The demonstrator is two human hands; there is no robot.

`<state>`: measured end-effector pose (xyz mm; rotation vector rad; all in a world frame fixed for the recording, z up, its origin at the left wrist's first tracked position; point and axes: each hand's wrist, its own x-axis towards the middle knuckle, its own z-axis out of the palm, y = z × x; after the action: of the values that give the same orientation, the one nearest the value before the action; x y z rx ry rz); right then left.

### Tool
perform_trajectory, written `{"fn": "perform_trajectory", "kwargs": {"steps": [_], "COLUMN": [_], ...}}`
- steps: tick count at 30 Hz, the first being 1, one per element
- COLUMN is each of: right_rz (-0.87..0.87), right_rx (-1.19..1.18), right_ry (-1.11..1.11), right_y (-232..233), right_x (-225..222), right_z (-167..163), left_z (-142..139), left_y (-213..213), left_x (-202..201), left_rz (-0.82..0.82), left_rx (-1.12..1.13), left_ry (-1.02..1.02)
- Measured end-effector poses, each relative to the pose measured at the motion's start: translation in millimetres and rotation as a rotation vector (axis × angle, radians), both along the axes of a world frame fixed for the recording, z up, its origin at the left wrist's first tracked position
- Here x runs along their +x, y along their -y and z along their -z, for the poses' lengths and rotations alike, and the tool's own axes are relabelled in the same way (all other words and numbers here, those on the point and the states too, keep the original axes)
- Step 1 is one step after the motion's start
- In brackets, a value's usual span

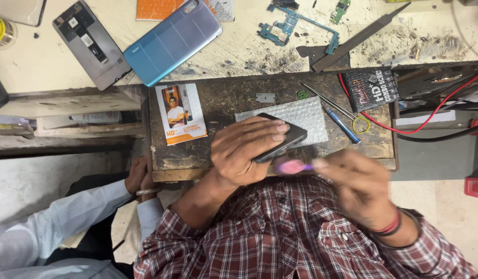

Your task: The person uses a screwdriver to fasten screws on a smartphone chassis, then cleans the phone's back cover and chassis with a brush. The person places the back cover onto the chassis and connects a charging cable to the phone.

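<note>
My left hand (248, 150) grips a black phone (289, 139), tilted above the pulled-out wooden drawer (228, 103). My right hand (355, 183), blurred by motion, holds a small pink-tipped tool (292, 166) right under the phone's lower edge. A sheet of bubble wrap (306, 118) lies on the drawer just behind the phone. A white and orange printed card (180, 113) rests on the drawer to the left.
On the bench behind lie a blue phone back cover (172, 41), an opened grey phone (90, 44), a teal circuit board (293, 26) and a metal file (360, 36). A blue screwdriver (341, 124), tweezers and red wires sit right. Another person's hand (137, 178) rests lower left.
</note>
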<state>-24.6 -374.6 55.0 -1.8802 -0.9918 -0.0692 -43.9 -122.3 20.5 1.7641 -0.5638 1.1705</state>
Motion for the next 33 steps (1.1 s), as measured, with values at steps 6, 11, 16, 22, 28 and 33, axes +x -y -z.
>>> {"fn": "perform_trajectory", "kwargs": {"steps": [6,11,16,22,28,33], "right_rz": [0.016,0.076,0.113,0.061,0.004,0.111], "right_rx": [0.051,0.03,0.101,0.037,0.048,0.103], "right_ry": [-0.047,-0.011,-0.092,-0.017,-0.12,-0.098], "right_y": [-0.1,-2.1,-7.7,-8.9,-5.1,-8.1], "right_x": [0.6,-2.9,-7.5,-5.8,-9.2,-11.8], "right_z": [8.2,10.1,9.5,10.2,11.9,14.9], "left_z": [-5.0,5.1,12.6,10.4,4.4,-1.0], "left_y": [-4.0,0.1,-1.9,-2.4,-1.7,-2.6], "left_x": [-7.6,1.6,-1.9,-1.5,-2.7,-4.9], "left_rz": [-0.002,-0.044,-0.06,-0.057,-0.068,-0.054], "left_rx": [0.027,-0.007,0.006,-0.015,-0.003,0.057], "left_ry": [-0.056,0.005,0.003,0.02,-0.003,0.013]}}
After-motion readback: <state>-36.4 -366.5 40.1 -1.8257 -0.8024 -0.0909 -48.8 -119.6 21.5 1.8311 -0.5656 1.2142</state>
